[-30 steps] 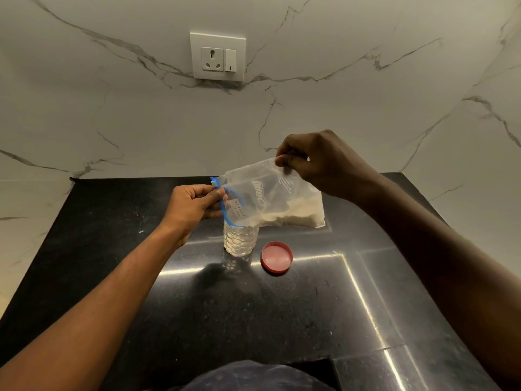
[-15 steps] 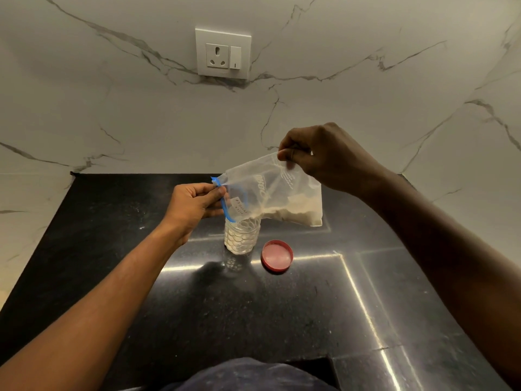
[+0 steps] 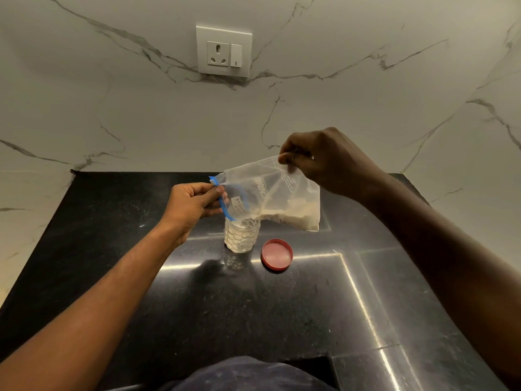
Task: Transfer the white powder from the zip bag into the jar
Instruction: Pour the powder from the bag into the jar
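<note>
A clear zip bag [image 3: 270,193] with a blue zip strip hangs tilted over a small clear jar [image 3: 242,237] on the black counter. My left hand [image 3: 194,204] pinches the bag's blue mouth edge right above the jar. My right hand [image 3: 324,162] pinches the bag's upper far corner and holds it higher. White powder [image 3: 290,214] lies along the bag's lower side, reaching toward the mouth. The jar holds white powder, and the bag's mouth hides the jar's opening.
A red lid [image 3: 277,254] lies upside down on the black counter [image 3: 197,306] just right of the jar. A marble wall with a white socket plate [image 3: 224,50] stands behind. My dark clothing shows at the bottom edge.
My right hand has lifted the bag's far corner a little higher, tilting the bag more steeply. Powder has slid toward the mouth. My left hand and the jar stay where they were.
</note>
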Action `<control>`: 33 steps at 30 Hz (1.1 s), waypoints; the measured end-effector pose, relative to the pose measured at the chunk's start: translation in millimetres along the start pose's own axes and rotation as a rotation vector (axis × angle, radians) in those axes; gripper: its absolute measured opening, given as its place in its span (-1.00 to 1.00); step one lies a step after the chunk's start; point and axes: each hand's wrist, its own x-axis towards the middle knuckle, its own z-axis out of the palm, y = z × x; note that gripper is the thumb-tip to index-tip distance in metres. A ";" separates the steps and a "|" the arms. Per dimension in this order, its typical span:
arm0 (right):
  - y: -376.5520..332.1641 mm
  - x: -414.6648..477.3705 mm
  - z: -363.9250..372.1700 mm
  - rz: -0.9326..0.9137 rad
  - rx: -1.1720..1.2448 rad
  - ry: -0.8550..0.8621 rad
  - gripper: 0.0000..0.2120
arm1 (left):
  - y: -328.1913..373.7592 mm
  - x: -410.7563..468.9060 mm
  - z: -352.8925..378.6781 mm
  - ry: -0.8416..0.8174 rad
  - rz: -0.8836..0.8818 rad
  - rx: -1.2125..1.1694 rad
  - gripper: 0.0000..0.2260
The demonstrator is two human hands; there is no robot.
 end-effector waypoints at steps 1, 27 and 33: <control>0.2 0.5 -1.1 0.005 0.002 -0.002 -0.85 | -0.3 0.3 -0.3 -0.001 -0.001 0.006 -0.88; 14.1 15.0 0.5 0.208 0.206 -0.211 -0.87 | 5.4 5.7 -2.1 0.100 0.119 0.386 -0.49; 12.9 16.9 1.4 0.219 0.191 -0.227 -0.87 | 41.1 10.2 11.9 -0.072 0.611 1.000 -0.38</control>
